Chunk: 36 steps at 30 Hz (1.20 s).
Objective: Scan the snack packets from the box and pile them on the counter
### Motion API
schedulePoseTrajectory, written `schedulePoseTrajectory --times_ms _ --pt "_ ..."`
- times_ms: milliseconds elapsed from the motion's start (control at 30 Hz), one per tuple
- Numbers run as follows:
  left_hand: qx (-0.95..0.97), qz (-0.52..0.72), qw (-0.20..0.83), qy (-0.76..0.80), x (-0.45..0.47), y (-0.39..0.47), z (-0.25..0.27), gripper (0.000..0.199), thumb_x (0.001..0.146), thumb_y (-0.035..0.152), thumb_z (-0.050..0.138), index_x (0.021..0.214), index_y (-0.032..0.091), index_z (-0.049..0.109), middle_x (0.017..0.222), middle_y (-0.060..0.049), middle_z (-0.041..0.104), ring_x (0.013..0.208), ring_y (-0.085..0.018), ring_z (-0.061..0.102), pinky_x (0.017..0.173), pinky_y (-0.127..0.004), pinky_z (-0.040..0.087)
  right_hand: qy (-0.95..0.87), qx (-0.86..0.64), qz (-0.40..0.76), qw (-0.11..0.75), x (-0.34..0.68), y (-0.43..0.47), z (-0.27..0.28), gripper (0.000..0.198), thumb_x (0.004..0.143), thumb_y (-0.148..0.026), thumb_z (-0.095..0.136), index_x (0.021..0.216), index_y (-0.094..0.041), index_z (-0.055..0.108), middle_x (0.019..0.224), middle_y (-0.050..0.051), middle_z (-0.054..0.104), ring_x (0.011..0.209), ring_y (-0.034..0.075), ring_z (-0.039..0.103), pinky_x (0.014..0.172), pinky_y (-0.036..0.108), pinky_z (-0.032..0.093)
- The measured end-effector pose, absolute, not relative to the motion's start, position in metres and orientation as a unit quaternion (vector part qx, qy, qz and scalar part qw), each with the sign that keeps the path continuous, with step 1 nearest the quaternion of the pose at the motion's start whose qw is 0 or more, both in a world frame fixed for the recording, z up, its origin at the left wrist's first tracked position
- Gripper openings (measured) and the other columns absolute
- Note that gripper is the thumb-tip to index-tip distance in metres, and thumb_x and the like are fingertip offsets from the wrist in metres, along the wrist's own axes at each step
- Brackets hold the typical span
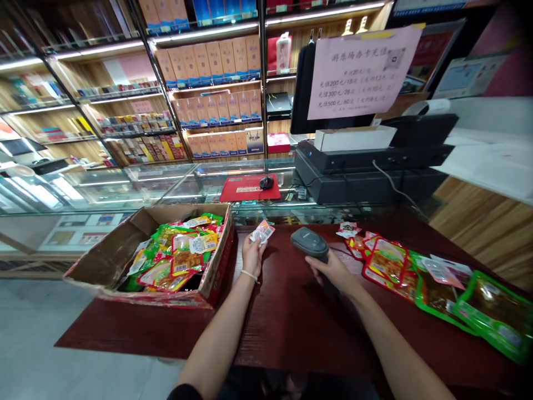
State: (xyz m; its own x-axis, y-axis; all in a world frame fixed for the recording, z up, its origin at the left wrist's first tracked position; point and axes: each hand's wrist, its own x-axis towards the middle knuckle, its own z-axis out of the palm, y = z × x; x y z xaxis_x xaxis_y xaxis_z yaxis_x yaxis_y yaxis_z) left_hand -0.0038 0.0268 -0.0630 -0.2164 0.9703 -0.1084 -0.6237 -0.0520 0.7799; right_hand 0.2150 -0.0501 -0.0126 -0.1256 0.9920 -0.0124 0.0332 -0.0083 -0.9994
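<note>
My left hand [252,256] pinches a small pink and white snack packet [262,232] above the dark red counter. In my right hand [331,270] is a dark grey barcode scanner [310,243], its head pointing left toward the packet. Part of the scanner's handle is hidden by my fingers. To the left of my left hand stands an open cardboard box [219,265] with many snack packets [187,253] in it, green, red and yellow. Beyond my right hand, several snack packets [387,261] lie in an overlapping row, the nearest ones edged in green.
Behind the counter [283,316] is a glass display case with a red mouse pad [237,189] and a black mouse [266,182]. A monitor with a pink paper sign [362,75] stands over a black cash drawer [358,186] at the back right. Boxed goods fill the shelves [208,86].
</note>
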Motion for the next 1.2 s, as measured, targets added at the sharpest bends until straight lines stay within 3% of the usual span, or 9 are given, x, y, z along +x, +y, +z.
schedulePoseTrajectory --times_ms 267,500,667,867,1000,1133,1200 --pt "0.298 0.701 0.565 0.317 0.011 -0.003 0.029 0.025 0.079 0.016 0.064 0.101 0.017 0.053 0.105 -0.007 0.066 0.095 -0.016 0.066 0.088 -0.034 0.055 -0.511 -0.463 0.501 0.523 0.196 -0.051 0.038 0.041 0.074 -0.052 0.074 0.075 -0.021 0.047 0.051 -0.005 0.052 0.035 0.01 0.047 0.033 0.021 0.038" --pt "0.402 0.755 0.408 0.319 -0.058 -0.03 0.103 0.03 0.078 0.026 0.068 0.103 0.02 0.053 0.103 -0.005 0.066 0.096 -0.017 0.066 0.081 -0.029 0.055 -0.517 -0.417 0.498 0.557 0.162 -0.06 0.073 0.039 0.076 -0.051 0.074 0.07 -0.02 0.051 0.053 -0.005 0.051 0.037 0.009 0.048 0.034 0.022 0.039" --pt "0.454 0.743 0.261 0.416 -0.167 -0.043 0.1 0.033 0.078 0.033 0.068 0.105 0.019 0.058 0.1 -0.005 0.068 0.088 -0.017 0.066 0.075 -0.028 0.055 -0.535 -0.411 0.51 0.534 0.139 -0.065 0.073 0.038 0.077 -0.048 0.074 0.066 -0.019 0.051 0.052 -0.004 0.051 0.037 0.009 0.048 0.036 0.021 0.04" --pt "0.446 0.681 0.099 0.573 -0.268 -0.056 0.066 0.032 0.079 0.026 0.063 0.11 0.017 0.062 0.112 -0.011 0.067 0.106 -0.022 0.064 0.097 -0.038 0.048 -0.539 -0.398 0.522 0.527 0.116 -0.06 0.062 0.038 0.077 -0.049 0.074 0.069 -0.019 0.051 0.053 -0.004 0.052 0.037 0.009 0.048 0.035 0.022 0.039" --pt "0.437 0.674 0.059 0.592 -0.279 -0.057 0.058 0.03 0.08 0.027 0.061 0.108 0.015 0.063 0.113 -0.012 0.068 0.108 -0.021 0.064 0.098 -0.038 0.048 -0.531 -0.404 0.528 0.526 0.109 -0.058 0.054 0.037 0.077 -0.049 0.073 0.074 -0.021 0.05 0.053 -0.005 0.053 0.037 0.01 0.048 0.035 0.021 0.039" --pt "0.501 0.617 0.046 0.605 -0.262 -0.061 0.065 0.031 0.085 0.036 0.057 0.108 0.017 0.064 0.099 -0.007 0.073 0.093 -0.02 0.069 0.087 -0.035 0.053 -0.533 -0.411 0.512 0.534 0.116 -0.064 0.05 0.037 0.078 -0.049 0.071 0.078 -0.022 0.046 0.052 -0.007 0.052 0.037 0.01 0.047 0.035 0.021 0.038" --pt "0.52 0.595 -0.008 0.613 -0.249 -0.066 0.07 0.031 0.086 0.038 0.056 0.109 0.019 0.065 0.096 -0.004 0.073 0.09 -0.02 0.069 0.086 -0.036 0.053 -0.536 -0.417 0.505 0.533 0.125 -0.069 0.05 0.034 0.082 -0.049 0.067 0.083 -0.022 0.045 0.053 -0.008 0.052 0.038 0.009 0.047 0.036 0.02 0.037"
